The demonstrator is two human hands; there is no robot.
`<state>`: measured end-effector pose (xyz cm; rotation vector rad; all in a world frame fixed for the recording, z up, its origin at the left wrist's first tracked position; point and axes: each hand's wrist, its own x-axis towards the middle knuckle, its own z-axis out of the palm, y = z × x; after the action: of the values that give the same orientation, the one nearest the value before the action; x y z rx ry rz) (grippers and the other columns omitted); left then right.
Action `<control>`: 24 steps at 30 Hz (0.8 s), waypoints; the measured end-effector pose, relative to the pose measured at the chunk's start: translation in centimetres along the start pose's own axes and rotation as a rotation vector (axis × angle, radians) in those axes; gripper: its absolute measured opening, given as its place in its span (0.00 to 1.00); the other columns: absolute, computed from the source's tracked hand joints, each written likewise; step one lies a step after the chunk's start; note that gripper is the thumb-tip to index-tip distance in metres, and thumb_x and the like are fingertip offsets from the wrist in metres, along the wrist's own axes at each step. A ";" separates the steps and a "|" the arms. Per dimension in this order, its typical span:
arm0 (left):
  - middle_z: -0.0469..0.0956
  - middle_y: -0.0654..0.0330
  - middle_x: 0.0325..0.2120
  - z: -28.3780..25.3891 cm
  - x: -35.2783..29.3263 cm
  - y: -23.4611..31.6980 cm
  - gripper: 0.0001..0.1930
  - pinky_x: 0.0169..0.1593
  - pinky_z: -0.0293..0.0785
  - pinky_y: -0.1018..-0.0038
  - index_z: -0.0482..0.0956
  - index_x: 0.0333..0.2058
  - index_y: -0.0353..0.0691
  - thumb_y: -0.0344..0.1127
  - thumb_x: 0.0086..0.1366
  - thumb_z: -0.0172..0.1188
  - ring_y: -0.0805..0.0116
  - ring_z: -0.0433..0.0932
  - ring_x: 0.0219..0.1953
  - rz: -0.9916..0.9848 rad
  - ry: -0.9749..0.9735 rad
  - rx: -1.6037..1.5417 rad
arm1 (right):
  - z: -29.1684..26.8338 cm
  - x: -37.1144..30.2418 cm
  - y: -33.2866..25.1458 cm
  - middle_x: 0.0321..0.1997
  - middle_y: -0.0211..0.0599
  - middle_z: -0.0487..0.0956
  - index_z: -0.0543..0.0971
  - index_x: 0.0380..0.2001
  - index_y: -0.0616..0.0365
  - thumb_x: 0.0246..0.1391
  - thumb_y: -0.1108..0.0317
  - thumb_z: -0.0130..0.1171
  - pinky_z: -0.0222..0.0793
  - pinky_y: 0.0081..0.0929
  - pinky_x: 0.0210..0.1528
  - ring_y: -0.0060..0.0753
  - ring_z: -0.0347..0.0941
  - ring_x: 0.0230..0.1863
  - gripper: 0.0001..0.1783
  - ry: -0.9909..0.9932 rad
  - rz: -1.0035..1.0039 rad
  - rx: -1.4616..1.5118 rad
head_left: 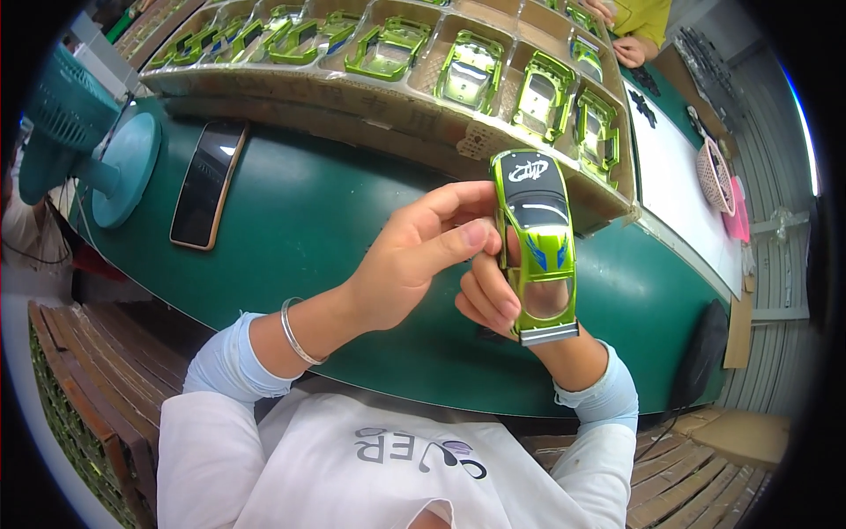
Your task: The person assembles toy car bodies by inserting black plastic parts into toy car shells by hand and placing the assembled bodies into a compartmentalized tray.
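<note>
A shiny green toy car body shell [548, 251] is raised above the green table, its black end with a white emblem pointing away from me. Blue flame-like marks decorate it, and a grey strip runs across the near end. My left hand [397, 251] pinches the shell's left edge between thumb and fingers. From beneath, my right hand [487, 295] supports the shell, fingers curled at its left side; the shell hides part of that hand. Beyond them stands a cardboard box [352, 110] with a divided tray of several similar green shells [471, 70].
At left a teal fan [119, 167] stands near a smartphone [209, 185] on the green table [291, 256]. Another person's hand [630, 51] is at the box's far right. A white sheet [683, 185], a pink basket [715, 176] and a black object [702, 353] lie to the right.
</note>
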<state>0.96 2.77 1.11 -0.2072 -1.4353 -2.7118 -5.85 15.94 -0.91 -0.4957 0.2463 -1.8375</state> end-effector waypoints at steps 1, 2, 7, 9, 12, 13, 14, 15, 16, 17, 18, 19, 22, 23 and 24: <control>0.69 0.59 0.40 -0.2 0.0 0.0 0.19 0.47 0.63 0.79 0.61 0.49 0.31 0.34 0.62 0.47 0.77 0.67 0.39 0.004 0.008 -0.005 | 0.2 -0.1 0.1 0.15 0.38 0.69 0.63 0.36 0.59 0.58 0.57 0.35 0.56 0.22 0.18 0.30 0.61 0.14 0.16 -0.022 0.033 0.082; 0.70 0.60 0.37 -0.4 0.0 0.1 0.17 0.44 0.64 0.80 0.64 0.46 0.31 0.34 0.61 0.47 0.78 0.68 0.37 -0.061 0.000 -0.016 | 0.6 -0.1 0.2 0.14 0.38 0.68 0.63 0.36 0.58 0.59 0.57 0.33 0.55 0.22 0.18 0.29 0.60 0.13 0.16 -0.022 0.044 0.090; 0.72 0.64 0.29 -0.9 0.1 0.3 0.10 0.37 0.66 0.83 0.70 0.37 0.33 0.33 0.61 0.49 0.80 0.68 0.32 -0.184 0.008 -0.153 | 0.8 -0.1 0.5 0.15 0.39 0.69 0.62 0.36 0.59 0.59 0.57 0.32 0.56 0.23 0.19 0.31 0.61 0.13 0.16 -0.075 0.145 0.132; 0.72 0.63 0.29 -0.9 0.1 0.5 0.08 0.38 0.65 0.82 0.70 0.35 0.34 0.33 0.61 0.50 0.79 0.68 0.33 -0.230 -0.012 -0.255 | 1.0 0.0 0.5 0.14 0.38 0.68 0.65 0.33 0.59 0.58 0.58 0.33 0.56 0.23 0.19 0.30 0.62 0.13 0.16 -0.048 0.184 0.150; 0.73 0.60 0.35 -1.4 0.4 -0.2 0.11 0.42 0.68 0.79 0.69 0.40 0.33 0.33 0.61 0.48 0.76 0.71 0.37 -0.146 0.018 -0.242 | 0.9 0.0 0.9 0.14 0.38 0.69 0.67 0.29 0.59 0.57 0.55 0.37 0.56 0.21 0.19 0.29 0.61 0.13 0.18 -0.038 0.191 0.170; 0.73 0.60 0.35 -1.4 0.5 -0.2 0.11 0.42 0.68 0.79 0.69 0.40 0.33 0.33 0.61 0.48 0.76 0.71 0.37 -0.144 0.015 -0.241 | 0.9 -0.1 0.9 0.14 0.38 0.69 0.67 0.29 0.59 0.57 0.55 0.37 0.56 0.21 0.19 0.29 0.61 0.13 0.18 -0.039 0.191 0.167; 0.73 0.60 0.35 -1.4 0.5 -0.2 0.11 0.44 0.67 0.78 0.69 0.40 0.34 0.33 0.61 0.49 0.74 0.71 0.38 -0.113 -0.010 -0.215 | 0.9 -0.3 0.8 0.14 0.38 0.69 0.67 0.28 0.59 0.56 0.53 0.38 0.55 0.21 0.18 0.28 0.61 0.12 0.19 -0.036 0.159 0.120; 0.73 0.60 0.36 -1.4 0.5 -0.2 0.11 0.46 0.65 0.76 0.69 0.41 0.34 0.33 0.61 0.49 0.73 0.71 0.40 -0.082 -0.036 -0.189 | 0.8 -0.4 0.7 0.14 0.37 0.69 0.67 0.26 0.59 0.55 0.51 0.40 0.55 0.20 0.18 0.27 0.60 0.12 0.20 -0.034 0.126 0.073; 0.73 0.60 0.36 -1.4 0.4 -0.1 0.11 0.46 0.65 0.76 0.69 0.41 0.34 0.33 0.61 0.49 0.73 0.71 0.40 -0.077 -0.039 -0.183 | 0.4 -0.6 0.6 0.13 0.36 0.68 0.67 0.27 0.59 0.52 0.48 0.43 0.53 0.19 0.15 0.25 0.59 0.10 0.22 -0.038 0.125 0.047; 0.73 0.59 0.37 -1.4 0.5 0.0 0.13 0.47 0.64 0.75 0.67 0.43 0.34 0.34 0.62 0.48 0.72 0.70 0.41 -0.075 -0.051 -0.148 | 0.4 -0.7 0.4 0.13 0.36 0.68 0.67 0.27 0.59 0.52 0.48 0.43 0.53 0.19 0.15 0.25 0.59 0.10 0.22 -0.047 0.125 0.036; 0.72 0.59 0.38 -1.3 0.5 0.1 0.14 0.48 0.63 0.73 0.66 0.45 0.33 0.35 0.62 0.47 0.72 0.70 0.41 -0.071 -0.064 -0.112 | 0.5 -0.7 0.1 0.14 0.36 0.68 0.67 0.28 0.59 0.51 0.48 0.44 0.53 0.19 0.14 0.26 0.60 0.10 0.22 0.026 0.115 -0.056; 0.72 0.59 0.38 -1.1 0.4 0.1 0.14 0.48 0.63 0.73 0.66 0.45 0.33 0.35 0.62 0.47 0.72 0.70 0.41 -0.057 -0.072 -0.102 | 0.8 -0.8 -0.1 0.14 0.36 0.69 0.67 0.28 0.59 0.51 0.47 0.45 0.53 0.19 0.13 0.26 0.60 0.10 0.22 0.096 0.102 -0.149; 0.66 0.56 0.45 -0.7 0.3 -0.6 0.26 0.48 0.62 0.74 0.57 0.52 0.32 0.45 0.61 0.47 0.72 0.67 0.43 -0.033 0.057 0.007 | 2.4 -0.1 -0.9 0.20 0.32 0.70 0.70 0.32 0.63 0.52 0.57 0.49 0.59 0.17 0.16 0.23 0.64 0.15 0.17 0.685 -0.093 -0.699; 0.63 0.55 0.48 -0.8 0.2 -1.2 0.30 0.47 0.62 0.76 0.53 0.54 0.32 0.47 0.61 0.48 0.73 0.67 0.42 0.002 0.069 0.050 | 2.3 0.3 -1.2 0.19 0.31 0.70 0.70 0.32 0.63 0.53 0.60 0.47 0.57 0.15 0.16 0.20 0.63 0.15 0.15 0.771 -0.154 -0.913; 0.59 0.53 0.50 -0.8 0.1 -1.0 0.35 0.48 0.63 0.76 0.48 0.55 0.32 0.48 0.59 0.51 0.73 0.67 0.43 -0.030 -0.018 0.026 | 2.2 0.3 -1.6 0.19 0.31 0.70 0.70 0.32 0.63 0.53 0.60 0.47 0.57 0.15 0.16 0.20 0.63 0.15 0.15 0.745 -0.168 -0.924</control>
<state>0.69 2.67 -0.15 -0.2108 -1.4903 -2.7201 -6.36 16.30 1.74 -0.4218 1.6387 -1.9308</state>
